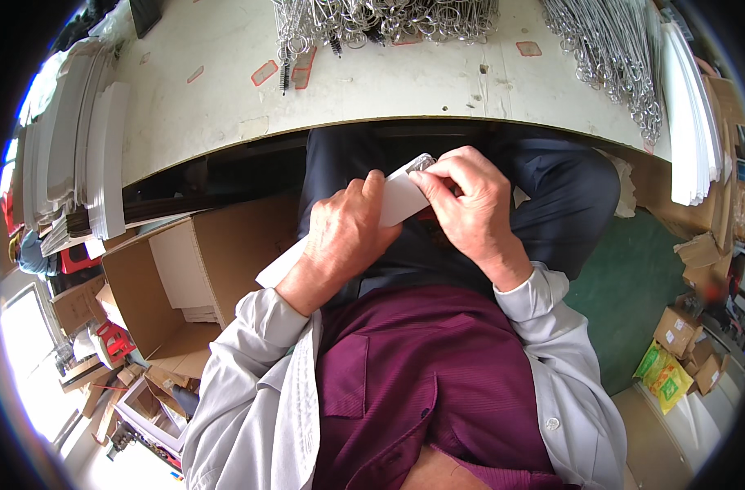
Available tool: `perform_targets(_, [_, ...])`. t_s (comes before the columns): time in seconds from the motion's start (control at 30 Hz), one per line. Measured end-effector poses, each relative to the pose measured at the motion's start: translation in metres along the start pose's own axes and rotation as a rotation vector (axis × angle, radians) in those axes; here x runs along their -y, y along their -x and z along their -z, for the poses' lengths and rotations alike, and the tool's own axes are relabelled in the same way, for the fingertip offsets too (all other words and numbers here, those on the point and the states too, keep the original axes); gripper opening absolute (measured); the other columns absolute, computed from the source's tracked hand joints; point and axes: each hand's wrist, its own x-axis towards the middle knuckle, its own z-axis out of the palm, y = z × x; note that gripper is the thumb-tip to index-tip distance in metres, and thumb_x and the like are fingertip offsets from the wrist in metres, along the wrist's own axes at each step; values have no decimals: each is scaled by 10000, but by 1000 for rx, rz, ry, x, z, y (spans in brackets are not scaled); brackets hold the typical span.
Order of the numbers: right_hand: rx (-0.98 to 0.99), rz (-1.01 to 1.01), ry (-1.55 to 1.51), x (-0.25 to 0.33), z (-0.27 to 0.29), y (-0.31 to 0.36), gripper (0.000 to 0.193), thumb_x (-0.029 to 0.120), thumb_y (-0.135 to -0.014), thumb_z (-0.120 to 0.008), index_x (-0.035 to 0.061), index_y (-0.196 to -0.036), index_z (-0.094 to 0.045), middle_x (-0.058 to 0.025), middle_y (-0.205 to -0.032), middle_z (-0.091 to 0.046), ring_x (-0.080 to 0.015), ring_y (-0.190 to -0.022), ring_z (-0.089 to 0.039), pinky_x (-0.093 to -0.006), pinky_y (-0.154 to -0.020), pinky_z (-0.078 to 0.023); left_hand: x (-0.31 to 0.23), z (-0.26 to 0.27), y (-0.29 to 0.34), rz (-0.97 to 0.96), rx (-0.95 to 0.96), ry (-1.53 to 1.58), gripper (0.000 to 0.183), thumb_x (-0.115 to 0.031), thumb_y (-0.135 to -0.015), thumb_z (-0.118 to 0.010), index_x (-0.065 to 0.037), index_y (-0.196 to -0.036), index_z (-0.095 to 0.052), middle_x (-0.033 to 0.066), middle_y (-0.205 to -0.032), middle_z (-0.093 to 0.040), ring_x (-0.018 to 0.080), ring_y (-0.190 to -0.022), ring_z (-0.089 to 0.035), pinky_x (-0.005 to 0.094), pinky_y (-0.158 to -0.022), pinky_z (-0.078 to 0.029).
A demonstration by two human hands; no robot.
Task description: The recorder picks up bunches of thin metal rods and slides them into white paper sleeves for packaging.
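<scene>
Over my lap, my left hand (345,233) is wrapped round a long, narrow white carton (402,198). Its lower end passes under my left wrist and shows again beside the forearm. At the upper end, silvery wire pieces (422,162) show in the carton's mouth. My right hand (475,200) pinches there, thumb and forefinger at the carton's edge next to the wire. Whether the fingertips also grip the wire is hidden. Ahead on the table lies a heap of wire-handled brushes (389,18) with ring ends; a few dark bristle heads stick out toward me.
The pale table (201,114) curves in front of my knees. Another bundle of looped wire pieces (613,61) hangs toward its right edge. Flat white cartons (107,155) stand at the left, more white cartons (687,114) at the right. An open cardboard box (242,261) sits left of my legs.
</scene>
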Motion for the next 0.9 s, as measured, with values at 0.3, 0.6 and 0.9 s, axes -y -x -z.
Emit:
perform_targets(0.3, [74,-26,0,-8,-4,9,128,37,-835,-800,33,-906,-693,-84,-827,-673,-252,-711,-655,-367,-656,-543,1,-7,5,33,15,12,391,-183,-729,-800,-35,-1022,-588,133,-789,-673,336,-686,-706,441,-600,-579])
perform_targets(0.6, [119,-307,-234,-6,-2,5,152,35,-851,-810,26,-956,-700,-60,-780,-684,-124,-646,-657,-263,-597,-534,2,-7,6,11,-8,37,386,-184,-726,-800,-43,-1017,-591,127,-790,-676,338,-692,-706,450,-605,-580])
perform_targets(0.9, [154,-35,-11,-13,-1,8,100,60,-842,-785,53,-927,-734,-84,-871,-658,-253,-787,-659,-377,-699,-542,1,-9,10,64,18,92,400,-205,-752,-806,-34,-1054,-605,148,-843,-702,354,-753,-721,459,-656,-593])
